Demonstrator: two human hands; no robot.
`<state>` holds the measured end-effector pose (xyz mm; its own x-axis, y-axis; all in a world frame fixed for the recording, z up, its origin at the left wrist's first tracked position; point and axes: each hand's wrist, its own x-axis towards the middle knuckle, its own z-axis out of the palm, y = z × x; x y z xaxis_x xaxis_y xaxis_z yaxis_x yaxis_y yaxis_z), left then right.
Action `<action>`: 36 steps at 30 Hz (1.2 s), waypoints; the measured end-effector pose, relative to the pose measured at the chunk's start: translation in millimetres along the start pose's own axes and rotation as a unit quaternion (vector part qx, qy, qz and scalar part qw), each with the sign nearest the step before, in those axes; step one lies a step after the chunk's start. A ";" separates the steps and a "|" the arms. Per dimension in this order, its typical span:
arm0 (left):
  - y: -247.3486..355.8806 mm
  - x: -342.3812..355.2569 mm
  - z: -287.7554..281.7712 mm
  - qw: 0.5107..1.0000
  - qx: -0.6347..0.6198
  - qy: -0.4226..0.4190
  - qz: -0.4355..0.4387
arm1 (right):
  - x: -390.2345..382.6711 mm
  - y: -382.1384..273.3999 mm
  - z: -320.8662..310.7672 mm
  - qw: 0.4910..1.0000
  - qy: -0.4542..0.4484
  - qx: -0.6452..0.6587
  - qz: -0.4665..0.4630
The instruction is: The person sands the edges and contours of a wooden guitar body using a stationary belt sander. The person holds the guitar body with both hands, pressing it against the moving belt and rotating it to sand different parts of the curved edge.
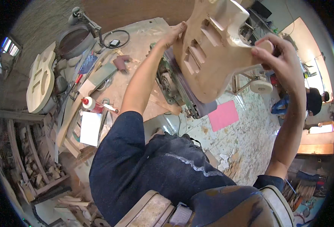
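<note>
With both hands I hold up a pale wooden electric guitar body [216,68], tilted, with several rectangular cavities cut in its face. My left hand [173,36] grips its left edge, thumb near the rim and the other fingers partly hidden behind the wood. My right hand [278,56] is closed round a narrow projecting part of the body on the right. Beneath the body stands a green belt sander [170,85] with a grey-purple belt [203,109]; the body covers much of it. Whether the two touch, I cannot tell.
A wooden workbench [144,28] bears a glue bottle [92,104], a white sheet [90,128] and brown sandpaper [121,62]. Another guitar body [42,79] leans at the left. Pink paper [223,115] lies on the floor. Another person [313,101] is at the far right.
</note>
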<state>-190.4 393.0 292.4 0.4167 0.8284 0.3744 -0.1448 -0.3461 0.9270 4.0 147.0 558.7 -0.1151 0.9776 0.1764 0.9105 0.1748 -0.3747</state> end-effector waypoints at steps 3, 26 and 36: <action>2.6 -11.8 4.7 0.993 -0.097 0.024 -0.055 | 23.4 4.3 7.3 0.998 0.029 0.044 -0.043; 3.4 -19.4 29.2 0.975 -0.193 0.052 -0.101 | 127.7 -35.7 1.3 0.984 0.067 -0.011 -0.167; -8.0 -37.8 47.1 0.943 -0.293 0.090 -0.130 | 221.3 -26.0 20.5 0.975 0.024 -0.109 -0.194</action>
<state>-162.7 343.7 269.7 0.3544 0.9316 0.0810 -0.5510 0.1381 0.8230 -53.3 361.2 588.9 -0.4540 0.8353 0.3101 0.8655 0.4961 -0.0694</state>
